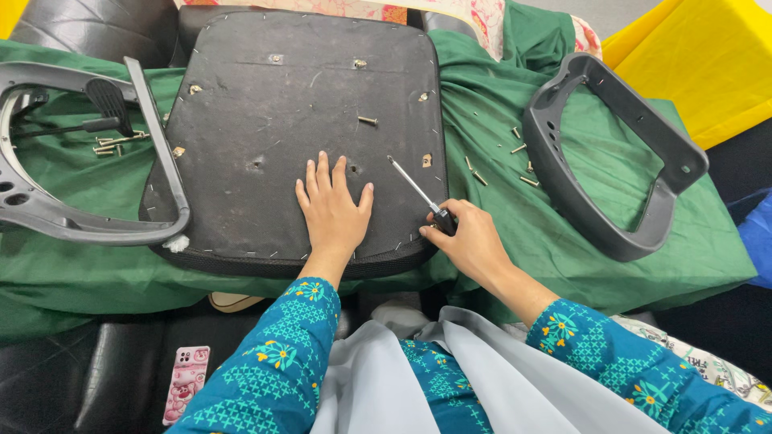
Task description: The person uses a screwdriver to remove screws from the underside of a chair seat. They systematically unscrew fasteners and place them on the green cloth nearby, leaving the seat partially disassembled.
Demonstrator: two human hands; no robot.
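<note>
Armrests (615,153), loose screws (479,177) beside seat base (297,128)

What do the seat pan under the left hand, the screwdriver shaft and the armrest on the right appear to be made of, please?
Seat pan: probably board covered in matte black fabric, judging by the staples along its edge. Screwdriver: the shaft looks like bright polished metal, with a glint along it; the right hand hides the dark handle. Armrest: apparently moulded grey plastic, with a dull, even sheen.
</note>
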